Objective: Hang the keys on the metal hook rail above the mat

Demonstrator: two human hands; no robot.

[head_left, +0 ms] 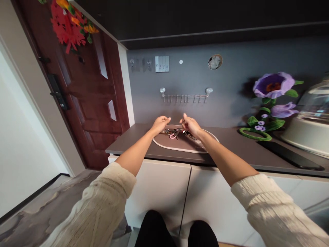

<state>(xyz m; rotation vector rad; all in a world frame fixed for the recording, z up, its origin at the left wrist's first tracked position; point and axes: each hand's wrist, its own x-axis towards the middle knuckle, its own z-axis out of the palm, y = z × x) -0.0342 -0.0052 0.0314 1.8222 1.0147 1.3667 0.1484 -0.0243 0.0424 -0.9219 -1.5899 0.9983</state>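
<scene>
Both my arms in cream knit sleeves reach out over a dark countertop. My left hand hovers with fingers loosely curled and apart, holding nothing that I can see. My right hand is beside it, fingers bent, just above a pile of keys with a pink ring. The keys lie on an oval brown mat with a pale rim. I cannot tell whether the right fingers touch the keys.
A chrome hook rail hangs on the grey wall above the mat. Purple felt flowers and a domed container stand at right, a dark flat slab lying before them. A red-brown door is at left. White cabinet doors sit below.
</scene>
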